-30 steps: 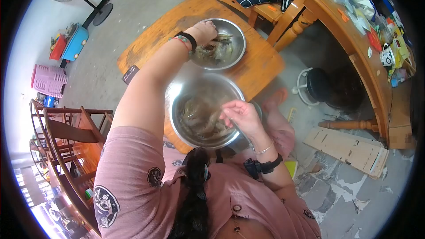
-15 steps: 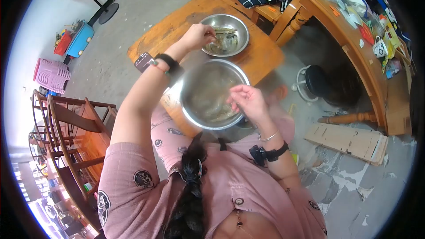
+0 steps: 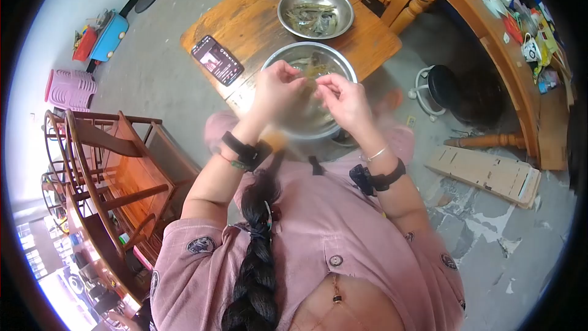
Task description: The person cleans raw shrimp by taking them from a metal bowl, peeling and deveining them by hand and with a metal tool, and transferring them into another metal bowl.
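Note:
Over the near steel bowl my left hand and my right hand are close together, both with fingers pinched. Between the fingertips is a small greenish-yellow shrimp, partly blurred and partly covered by the fingers. More shrimp lie in the near bowl under my hands, hard to make out. Just behind it stands a second steel bowl, holding a heap of greyish-green shrimp. Neither hand touches that far bowl.
Both bowls are on a low wooden table, the near one at its front edge. A lit phone lies at the table's left. A wooden chair stands left, a black-topped stool and flat cardboard box right.
My left hand has come back from above the far bowl to meet my right hand over the near bowl. The phone is now fully uncovered. The view has tilted down.

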### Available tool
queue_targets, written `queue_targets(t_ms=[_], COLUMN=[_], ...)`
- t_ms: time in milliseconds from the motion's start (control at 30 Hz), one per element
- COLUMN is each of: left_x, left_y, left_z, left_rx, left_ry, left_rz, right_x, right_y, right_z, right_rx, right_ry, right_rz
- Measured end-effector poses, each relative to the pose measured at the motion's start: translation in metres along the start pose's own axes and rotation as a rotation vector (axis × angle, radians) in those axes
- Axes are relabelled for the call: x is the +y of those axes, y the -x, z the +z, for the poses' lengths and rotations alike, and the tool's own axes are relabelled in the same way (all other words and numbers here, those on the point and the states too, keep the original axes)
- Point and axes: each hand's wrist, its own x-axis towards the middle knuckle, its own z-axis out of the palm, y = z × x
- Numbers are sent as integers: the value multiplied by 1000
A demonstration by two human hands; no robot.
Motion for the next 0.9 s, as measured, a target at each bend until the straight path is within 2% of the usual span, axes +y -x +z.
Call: queue_targets(t_ms=[100,133,233,567,900], left_x=[3,5,-2,1,0], left_y=[13,15,14,16,14], left_z=[1,1,2,4,3], left_rx=[11,33,37,75,104], left_ry=[83,-48,-64,-223,-336], left_rz=[-30,-11,67,91,199], right_x=[0,-1,-4,1,-1], right_y=[1,1,1,2,0], right_z=[8,10,10,9,10], right_rx=[-6,-7,-3,29,27], right_ry=[32,70,146,244,281], right_rz=[-44,-61,-115,-223,-235])
